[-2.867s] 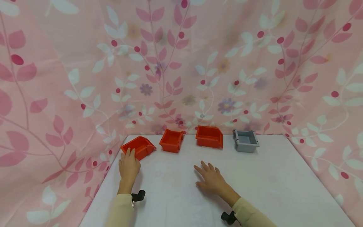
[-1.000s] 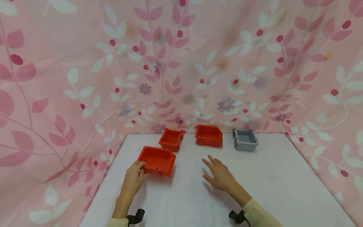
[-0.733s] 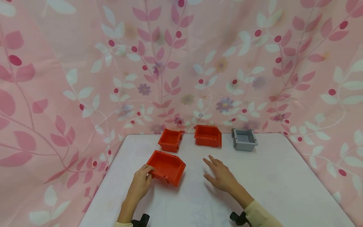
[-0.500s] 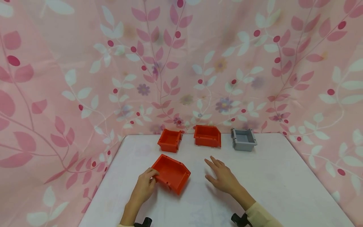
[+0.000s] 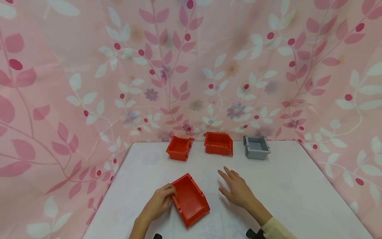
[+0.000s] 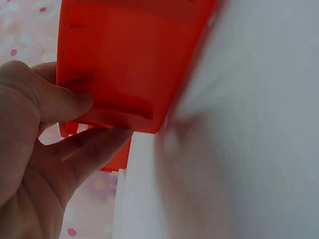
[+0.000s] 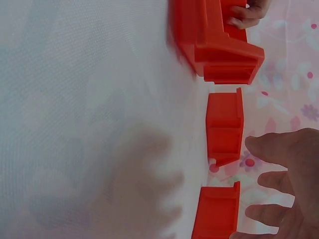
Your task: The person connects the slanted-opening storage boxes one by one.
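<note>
My left hand (image 5: 159, 201) pinches the left wall of a red plastic storage bin (image 5: 190, 199), in the lower middle of the head view. In the left wrist view the thumb lies on one face of the bin (image 6: 124, 59) and the fingers are on the other side. The bin sits turned at an angle, its sloped end toward the lower right. To its right my right hand (image 5: 237, 189) hovers over the table with fingers spread, holding nothing. In the right wrist view the red bin (image 7: 209, 40) appears at the top, apart from my right hand (image 7: 294, 184).
Along the back of the white-covered table (image 5: 298, 196) stand a smaller red bin (image 5: 179, 148), another red bin (image 5: 219, 143) and a grey bin (image 5: 257, 147). A pink floral curtain (image 5: 191, 66) hangs close behind them.
My left hand has taken the red bin from the back left corner toward the front middle, turning it clockwise. My right hand has shifted slightly right and stays spread.
</note>
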`<state>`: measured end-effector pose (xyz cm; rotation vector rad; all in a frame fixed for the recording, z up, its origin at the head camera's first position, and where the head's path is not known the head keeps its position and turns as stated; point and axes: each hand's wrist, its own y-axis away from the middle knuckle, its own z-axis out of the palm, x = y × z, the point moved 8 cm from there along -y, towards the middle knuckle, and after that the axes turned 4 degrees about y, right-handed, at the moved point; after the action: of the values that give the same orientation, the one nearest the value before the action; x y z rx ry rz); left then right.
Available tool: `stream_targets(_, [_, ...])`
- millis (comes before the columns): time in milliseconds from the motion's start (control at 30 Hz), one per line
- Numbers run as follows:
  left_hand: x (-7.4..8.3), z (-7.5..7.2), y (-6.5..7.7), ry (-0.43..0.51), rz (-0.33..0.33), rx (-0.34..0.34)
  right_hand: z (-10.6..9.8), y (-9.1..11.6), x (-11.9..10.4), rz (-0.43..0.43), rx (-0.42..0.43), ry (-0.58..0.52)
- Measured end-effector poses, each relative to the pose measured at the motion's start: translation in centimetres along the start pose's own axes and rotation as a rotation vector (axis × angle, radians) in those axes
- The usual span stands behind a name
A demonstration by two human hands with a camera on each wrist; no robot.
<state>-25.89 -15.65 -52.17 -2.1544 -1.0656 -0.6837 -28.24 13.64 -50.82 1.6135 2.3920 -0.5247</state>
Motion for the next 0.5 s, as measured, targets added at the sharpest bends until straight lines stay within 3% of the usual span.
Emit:
stream_targets(267, [0.0,1.2,-0.6,0.016,0.019,-0.108,0.7,0.1,0.5,0.03,-0.021,-0.007])
stream_targets(500, [-0.5,1.7,-1.1,0.023,0.048,-0.103,0.8,0.2,0.6,0.011,-0.002,-0.004])
